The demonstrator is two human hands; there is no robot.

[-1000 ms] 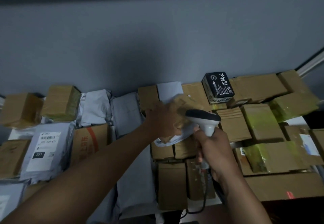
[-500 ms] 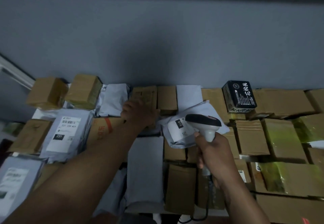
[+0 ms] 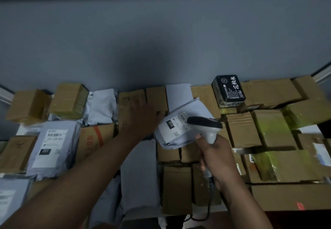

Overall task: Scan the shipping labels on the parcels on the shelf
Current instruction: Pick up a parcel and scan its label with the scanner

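The right hand (image 3: 217,157), in the lower centre-right of the frame, is wrapped around the pale handle of a barcode scanner (image 3: 206,125), whose dark head points left over a white mailer bag (image 3: 180,121). That bag lies tilted on top of the brown boxes in the middle of the frame, label side up, with a black tag reading "010" and a small square code on it; the scanner head covers the label's right edge. The left hand (image 3: 141,119) reaches in from the lower left, fingers spread and palm down, resting on a brown cardboard box (image 3: 131,101) just left of the white mailer; whether it grips anything I cannot tell, since the picture is blurred there. A dark cable (image 3: 206,212) hangs from the scanner handle toward the bottom edge. The shelf (image 3: 23,130) is crowded with parcels against a grey wall (image 3: 161,40): at the left, a grey bag (image 3: 52,148) with a label marked "231"; at the upper right, a black box (image 3: 228,90) with white characters stands on brown cartons; further right lie boxes wrapped in yellowish tape (image 3: 270,130). A plain grey mailer (image 3: 139,175) lies in the lower centre between the two forearms.
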